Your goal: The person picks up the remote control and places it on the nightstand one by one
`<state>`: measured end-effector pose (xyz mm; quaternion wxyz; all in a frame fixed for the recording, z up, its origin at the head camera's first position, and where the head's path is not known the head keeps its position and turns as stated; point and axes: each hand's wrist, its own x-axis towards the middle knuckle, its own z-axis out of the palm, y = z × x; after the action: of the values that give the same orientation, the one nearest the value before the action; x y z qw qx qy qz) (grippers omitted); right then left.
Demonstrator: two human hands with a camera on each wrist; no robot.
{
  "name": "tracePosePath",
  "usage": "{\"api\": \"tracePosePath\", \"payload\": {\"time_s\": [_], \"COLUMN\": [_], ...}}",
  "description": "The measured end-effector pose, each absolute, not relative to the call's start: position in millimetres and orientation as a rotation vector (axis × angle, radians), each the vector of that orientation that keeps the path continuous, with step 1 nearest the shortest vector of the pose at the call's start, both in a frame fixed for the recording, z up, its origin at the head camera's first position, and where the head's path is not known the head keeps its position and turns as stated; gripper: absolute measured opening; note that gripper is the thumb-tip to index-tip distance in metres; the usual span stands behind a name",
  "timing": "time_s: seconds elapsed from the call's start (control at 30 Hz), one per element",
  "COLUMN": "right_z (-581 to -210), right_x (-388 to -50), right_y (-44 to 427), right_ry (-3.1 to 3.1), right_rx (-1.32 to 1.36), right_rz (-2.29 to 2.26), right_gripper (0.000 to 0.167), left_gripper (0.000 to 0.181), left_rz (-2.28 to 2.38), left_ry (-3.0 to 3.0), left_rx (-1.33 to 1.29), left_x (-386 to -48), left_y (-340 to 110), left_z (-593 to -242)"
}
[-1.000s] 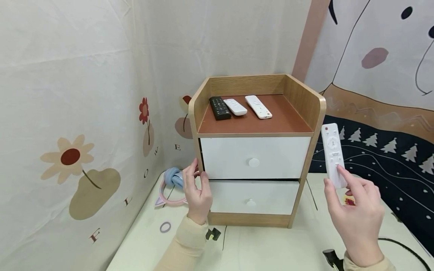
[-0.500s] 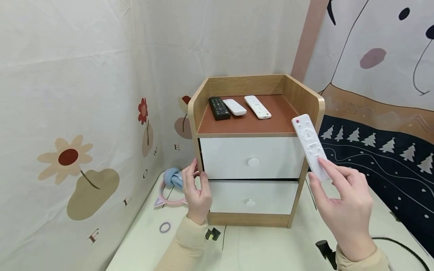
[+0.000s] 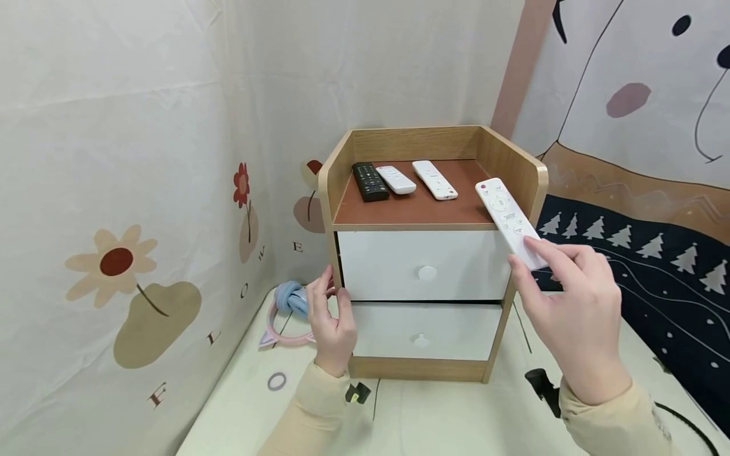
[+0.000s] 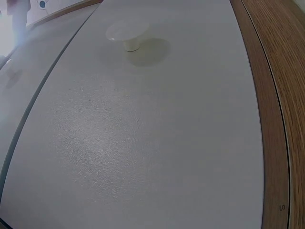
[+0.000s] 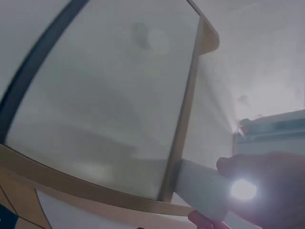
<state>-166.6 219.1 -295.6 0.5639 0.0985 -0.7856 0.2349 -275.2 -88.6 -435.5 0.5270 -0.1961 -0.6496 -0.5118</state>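
A white remote control (image 3: 509, 221) is pinched by its lower end in my right hand (image 3: 576, 310), tilted up and left before the front right corner of the small cabinet (image 3: 416, 370). In the right wrist view that remote (image 5: 202, 188) shows beside the cabinet edge. My left hand (image 3: 332, 329) rests against the cabinet's left side, thumb at the front edge. On the brown top shelf (image 3: 393, 215) lie a black remote (image 3: 371, 182), a short white remote (image 3: 396, 180) and a longer white remote (image 3: 435, 180). The left wrist view shows only a white drawer front (image 4: 157, 129) with its knob (image 4: 127, 31).
Two white drawers, an upper one (image 3: 376, 266) and a lower one (image 3: 388, 332), are pushed in. Left of the cabinet lie a blue knotted band (image 3: 291, 297), a pink headband (image 3: 288, 340) and a purple ring (image 3: 277, 381). Printed cloth hangs behind.
My right hand has moved left and slightly up, bringing the white remote from beside the cabinet to its front right corner and tilting it leftward. My left hand stays put.
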Motion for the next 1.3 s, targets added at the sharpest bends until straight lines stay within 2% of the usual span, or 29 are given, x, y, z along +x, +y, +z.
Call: {"api": "tracePosePath", "payload": {"time_s": [0.63, 1.3], "right_z": [-250, -203], "right_x": [-186, -207], "right_y": [206, 184], "right_ry": [-1.972, -2.378], "right_rx": [0.221, 0.217], "right_rz": [0.509, 0.221], "right_gripper": [0.035, 0.032], "left_gripper": [0.054, 0.051], "left_rz": [-1.229, -1.277], "left_ry": [-1.554, -1.595], "left_rx": [-0.485, -0.430], "left_x": [-277, -271], "left_y": [-87, -89], "left_z": [-431, -432]}}
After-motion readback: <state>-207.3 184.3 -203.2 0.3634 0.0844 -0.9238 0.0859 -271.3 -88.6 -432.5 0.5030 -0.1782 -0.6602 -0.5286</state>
